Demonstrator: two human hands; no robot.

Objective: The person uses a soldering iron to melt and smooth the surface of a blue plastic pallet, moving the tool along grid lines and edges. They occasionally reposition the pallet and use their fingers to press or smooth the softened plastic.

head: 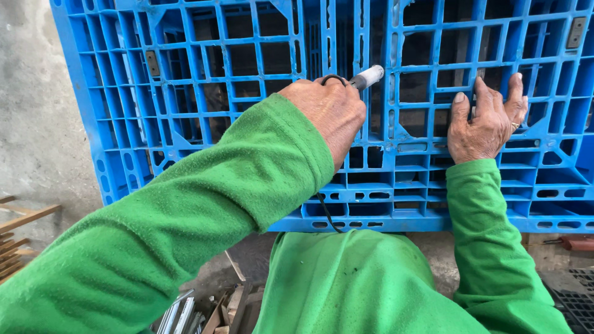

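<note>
A person in a green long-sleeved top works at a blue plastic pallet (247, 124) stood on edge against a grey concrete wall (31, 111), seen from a head-worn camera looking down over both arms. The left hand (328, 111) is closed around a slim tool with a pale grey tip (367, 77), the fingers wrapped over its handle so that only the tip shows beyond the knuckles; that tip points up and to the right and sits against one of the upright ribs near the middle of the pallet's grid. A thin black cord (327, 213) loops over the top of the left hand and reappears below the wrist, hanging down in front of the pallet's lower edge. The right hand (486, 120) lies open and flat on the pallet to the right of the tool, fingers spread and pressed on the ribs, gripping nothing; a ring shows on 1 finger. The 2 hands are near each other but apart, with several grid cells between them. On the floor at lower left lie wooden slats (21, 238), and loose scraps of wood and metal (210, 312) sit beneath the left sleeve. A dark grating (578, 303) shows at the lower right corner.
</note>
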